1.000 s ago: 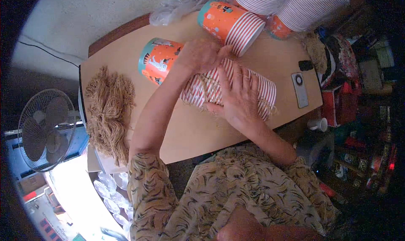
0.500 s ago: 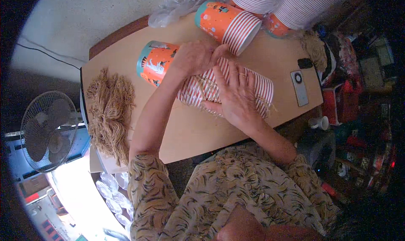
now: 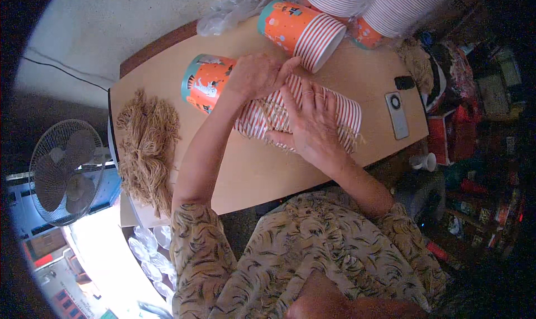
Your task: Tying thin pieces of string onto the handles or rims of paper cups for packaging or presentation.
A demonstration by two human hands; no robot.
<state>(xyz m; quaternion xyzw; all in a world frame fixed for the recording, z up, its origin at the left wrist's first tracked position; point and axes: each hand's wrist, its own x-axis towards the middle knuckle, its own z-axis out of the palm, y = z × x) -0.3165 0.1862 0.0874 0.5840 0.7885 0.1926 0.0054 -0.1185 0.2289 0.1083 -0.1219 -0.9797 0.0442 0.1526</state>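
Note:
A long stack of orange paper cups [image 3: 248, 120] with red-and-white striped rims lies on its side on the table, its teal-edged end pointing left. Tan twine strands [image 3: 272, 111] cross the stack between my hands, and loose ends stick out by its right end. My left hand [image 3: 258, 77] is bent over the stack's far side, closed on it; its fingertips are mostly hidden. Spread across the striped rims is my right hand [image 3: 314, 120], its fingers stretched apart and lying flat, the thumb toward the twine. Whether either hand pinches a strand is hidden.
Behind lies a shorter cup stack [image 3: 301, 31], close to bagged cups [image 3: 410, 9]. A tan twine bundle [image 3: 146, 151] occupies the table's left end. A phone [image 3: 397, 116] and a small black object [image 3: 404, 82] are at right. A fan [image 3: 66, 174] stands beyond the left edge.
Both hands keep nearly the same places on the cup stack. The whole view has shifted very slightly; nothing was taken up or let go.

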